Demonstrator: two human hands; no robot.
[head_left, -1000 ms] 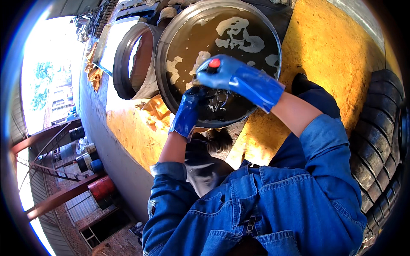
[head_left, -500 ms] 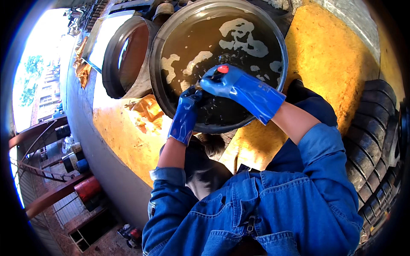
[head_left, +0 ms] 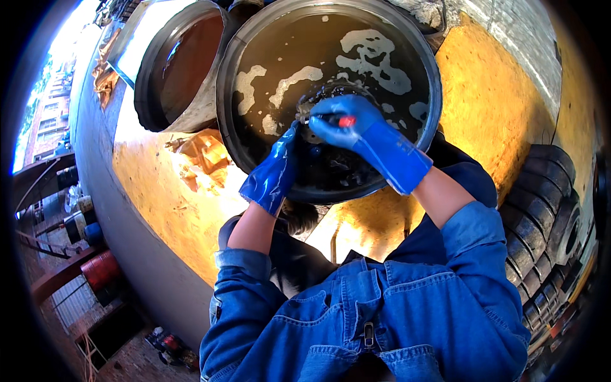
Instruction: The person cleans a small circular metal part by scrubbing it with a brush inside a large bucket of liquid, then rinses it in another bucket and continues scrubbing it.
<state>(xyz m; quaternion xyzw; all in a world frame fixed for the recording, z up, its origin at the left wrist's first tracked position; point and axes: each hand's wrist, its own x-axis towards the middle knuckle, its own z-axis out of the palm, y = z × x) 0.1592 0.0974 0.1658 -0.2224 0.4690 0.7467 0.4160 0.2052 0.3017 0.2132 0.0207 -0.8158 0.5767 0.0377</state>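
Both my hands wear long blue rubber gloves and meet over a large round tub [head_left: 224,95] of murky brown water with pale foam patches. In my right hand [head_left: 353,127] is a tool with a black-and-red handle [head_left: 347,121]; it points left, and its working end is too small to make out. Closed near the tool's tip, my left hand [head_left: 278,167] holds a small greyish part [head_left: 301,114] just above the water. Its exact kind is unclear. Ripples and dark, shiny shapes show in the water below my right hand.
Left of the tub stands a second round container [head_left: 145,76] with reddish-brown liquid. A crumpled orange-brown cloth [head_left: 202,156] lies on the yellow floor [head_left: 490,95]. Stacked black tyres [head_left: 541,204] are at the right. My knees flank the tub's near side.
My right hand has turned, so the tool's red end now lies lower and farther right. Both hands stay close together, and the whole view has shifted slightly.
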